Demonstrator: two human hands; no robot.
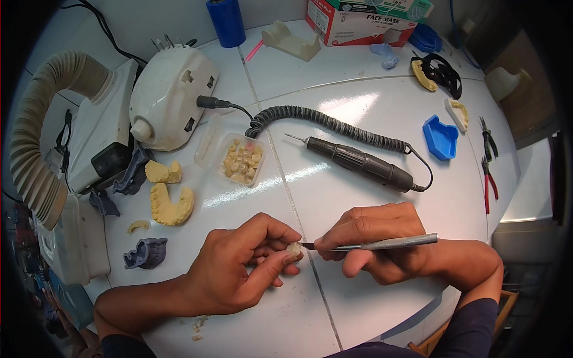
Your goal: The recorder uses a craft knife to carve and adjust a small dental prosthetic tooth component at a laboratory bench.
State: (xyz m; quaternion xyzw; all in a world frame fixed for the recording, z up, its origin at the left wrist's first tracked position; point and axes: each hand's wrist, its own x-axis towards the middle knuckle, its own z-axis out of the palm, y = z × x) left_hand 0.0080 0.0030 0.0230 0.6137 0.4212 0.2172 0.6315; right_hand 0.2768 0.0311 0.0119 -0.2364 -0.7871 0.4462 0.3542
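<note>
Two bare hands, both yours, meet above the white glossy tabletop. Your left hand comes in from the lower left, wrist bent, fingers curled inward; its thumb and fingertips pinch one small cream tooth-like piece, a narrow, closed grip. Your right hand reaches in from the right, knuckles up, fingers wrapped firmly round one slim silver-handled metal knife. The knife lies nearly level, its dark blade pointing left at the piece's edge; you cannot tell from this view whether it cuts in. The piece sits between your hands, in front of your body.

Counting around you: one clear plastic box, lid open, holds many cream and yellowish tooth-shaped pieces, too crowded to number. Left of it lie two pale yellow dental casts, one blocky and one horseshoe-shaped, plus one small yellow curved strip. One grey-blue moulded piece rests near your left forearm. Beyond your hands lies one dark pen-shaped rotary handpiece with one coiled black cord. On the right are one bright blue angular tray and two pliers, one black-handled, one red-handled.
</note>
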